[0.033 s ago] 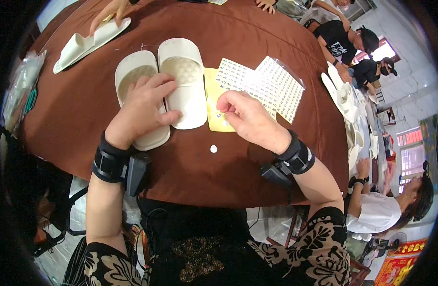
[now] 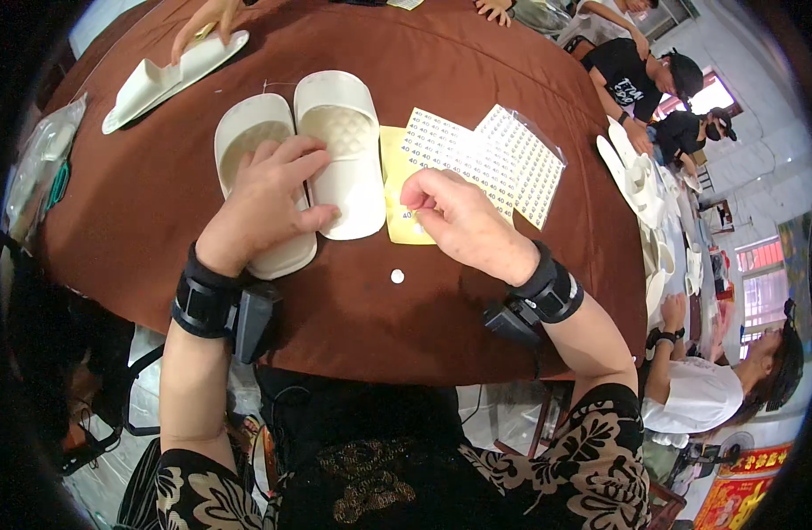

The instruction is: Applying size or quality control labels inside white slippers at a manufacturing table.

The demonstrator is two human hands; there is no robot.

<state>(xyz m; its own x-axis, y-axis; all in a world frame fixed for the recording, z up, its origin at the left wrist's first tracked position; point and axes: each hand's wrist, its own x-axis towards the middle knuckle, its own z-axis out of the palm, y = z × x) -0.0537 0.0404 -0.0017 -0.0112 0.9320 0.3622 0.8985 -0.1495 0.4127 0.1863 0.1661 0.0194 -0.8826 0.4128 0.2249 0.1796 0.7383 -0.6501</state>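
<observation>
Two cream slippers lie side by side on the brown cloth, toes away from me. My left hand [image 2: 264, 199] rests spread across the left slipper [image 2: 251, 119], hiding its strap, its thumb reaching to the lower part of the right slipper [image 2: 339, 115]. My right hand [image 2: 463, 212] is pinched, thumb against forefinger, over a yellow backing sheet [image 2: 393, 168]. One small printed sticker shows just beneath its fingertips; whatever the pinch holds is too small to make out. White sticker sheets [image 2: 450, 146] overlap the yellow one. A small round white piece [image 2: 397, 276] lies nearer me.
At upper left another person's hand [image 2: 203, 26] touches a cream slipper [image 2: 158, 88]. A clear plastic bag [image 2: 44, 150] sits at the left edge beside a green-handled tool [image 2: 59, 185]. More slippers [image 2: 640, 181] line a table on the right, with people working around it.
The other person's slipper at upper left has shifted slightly to the right. My own hands stay practically where they were.
</observation>
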